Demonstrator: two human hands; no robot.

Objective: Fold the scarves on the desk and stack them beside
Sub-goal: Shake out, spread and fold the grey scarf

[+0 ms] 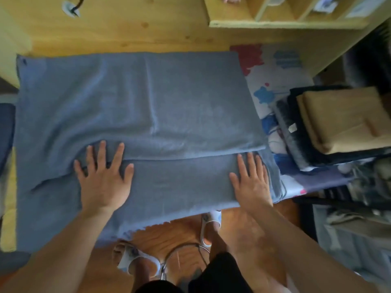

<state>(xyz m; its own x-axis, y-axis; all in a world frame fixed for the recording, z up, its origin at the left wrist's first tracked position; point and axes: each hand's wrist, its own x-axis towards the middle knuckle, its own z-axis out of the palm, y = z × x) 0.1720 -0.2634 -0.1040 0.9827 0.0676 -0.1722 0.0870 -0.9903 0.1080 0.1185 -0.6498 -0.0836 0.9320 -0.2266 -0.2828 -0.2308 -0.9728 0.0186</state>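
Pressing flat on the large grey-blue woven scarf [135,106], both hands lie with fingers straight and spread, gripping nothing: the left hand [103,176] rests across the near edge of a folded-over layer, the right hand [249,180] just short of that edge near the scarf's right end. The two hands are well apart along the same fold line, which in my judgement serves to smooth the layer and pin it while the crease is set. The scarf covers the wooden desk [127,32] ahead of and between the hands, and its near edge hangs over the desk front below the wrists. To the right of the right hand, well apart from it, stands a stack of folded cloths, a tan one [347,121] on top of a dark one [296,132]; this is likely the pile the task calls for, placed clear of the working area. Beneath that stack and running to the scarf's right end lies a printed white mat with red and blue shapes [273,81]. How many layers the scarf has cannot be told. Its left end is bunched and partly off the desk, extent unclear. The dark cloth's make-up is blurred. Items on the pale wooden shelf [285,15] beyond the hands are cut off and unreadable.
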